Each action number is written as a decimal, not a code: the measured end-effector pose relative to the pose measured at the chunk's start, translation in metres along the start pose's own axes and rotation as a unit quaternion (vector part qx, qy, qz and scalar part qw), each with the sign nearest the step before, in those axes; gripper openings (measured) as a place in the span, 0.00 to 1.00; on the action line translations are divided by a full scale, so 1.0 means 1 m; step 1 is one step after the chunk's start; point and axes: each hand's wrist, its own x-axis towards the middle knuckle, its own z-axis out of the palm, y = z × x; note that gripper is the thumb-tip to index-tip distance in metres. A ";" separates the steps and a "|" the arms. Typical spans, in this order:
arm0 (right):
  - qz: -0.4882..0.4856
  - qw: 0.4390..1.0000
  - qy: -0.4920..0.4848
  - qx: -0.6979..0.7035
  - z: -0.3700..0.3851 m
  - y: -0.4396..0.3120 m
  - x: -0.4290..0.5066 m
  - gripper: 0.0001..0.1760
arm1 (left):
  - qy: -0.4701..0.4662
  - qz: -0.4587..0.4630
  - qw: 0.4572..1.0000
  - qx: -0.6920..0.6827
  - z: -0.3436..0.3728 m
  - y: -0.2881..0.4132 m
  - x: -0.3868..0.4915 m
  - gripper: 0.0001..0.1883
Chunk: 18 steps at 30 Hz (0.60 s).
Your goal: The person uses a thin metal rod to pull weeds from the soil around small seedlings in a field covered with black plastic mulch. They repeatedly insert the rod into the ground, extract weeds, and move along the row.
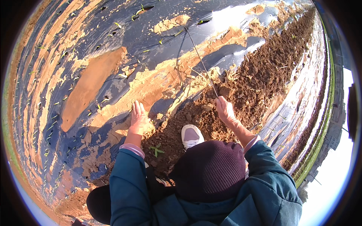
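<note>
My right hand [225,109] is closed around the near end of a thin metal rod [202,60]. The rod slants up and left across the bed, and its far tip lies by the black plastic mulch film [158,48] near a small green seedling [178,33]. To the left, my left hand [139,119] is extended and holds nothing. It is over dried mud [124,113] on the film, and appears to rest on it. More seedlings poke through holes in the film, one green sprout [137,12] among them near the top.
A furrow of loose brown soil [263,67] runs up and right beside the bed. A shoe [192,137] stands in it, near a green weed [156,150]. Muddy water [90,90] pools on the film. Another film-covered row [294,113] lies right. A dark knit cap [212,172] blocks the lower middle.
</note>
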 end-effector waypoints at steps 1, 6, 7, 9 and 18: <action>-0.003 1.000 -0.005 -0.007 0.000 0.002 0.002 0.12 | -0.006 -0.005 1.000 -0.013 0.000 0.000 0.000 0.53; 0.034 0.999 -0.025 -0.020 -0.008 -0.001 -0.004 0.12 | 0.001 0.009 1.000 -0.001 0.003 -0.003 0.000 0.52; 0.037 0.999 -0.026 -0.028 -0.010 -0.002 -0.007 0.12 | -0.002 0.004 1.000 -0.002 0.004 -0.003 0.001 0.52; 0.037 0.998 -0.032 -0.037 -0.014 -0.003 -0.015 0.11 | 0.008 0.010 1.000 0.008 0.005 -0.004 0.002 0.52; 0.019 0.998 -0.018 -0.062 -0.016 0.007 -0.022 0.10 | 0.005 0.005 1.000 -0.016 0.003 -0.002 0.000 0.51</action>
